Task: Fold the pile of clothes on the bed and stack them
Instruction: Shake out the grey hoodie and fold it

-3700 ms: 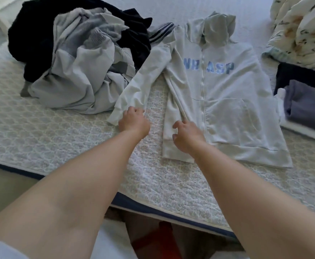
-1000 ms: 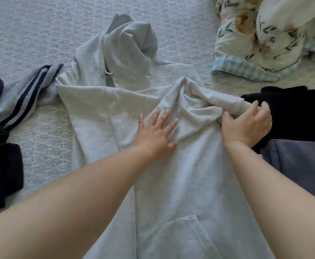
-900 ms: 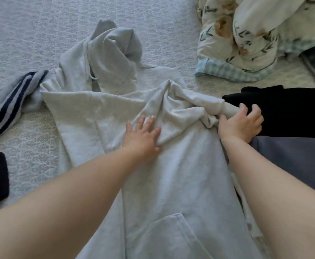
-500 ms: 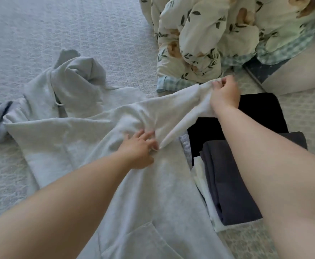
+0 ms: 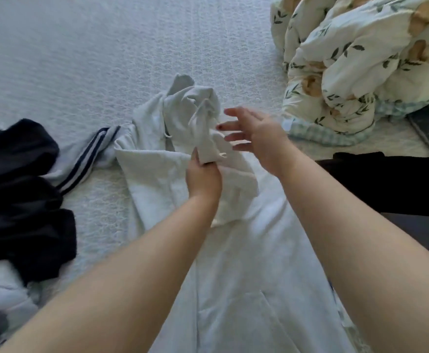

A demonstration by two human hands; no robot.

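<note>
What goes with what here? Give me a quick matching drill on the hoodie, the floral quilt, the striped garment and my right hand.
Things:
1. light grey hoodie
2. floral quilt
3. striped garment
4. right hand

States:
A. bunched at the upper right
B. open, fingers spread
C. spread out on the bed, sleeve in the left hand grip
D. beside the dark pile, left of the hood

Pairs: 1-C, 2-A, 3-D, 4-B

Soft matt fleece hoodie lies on a textured quilted bedspread; printed cotton comforter crumples at the far right corner.
</note>
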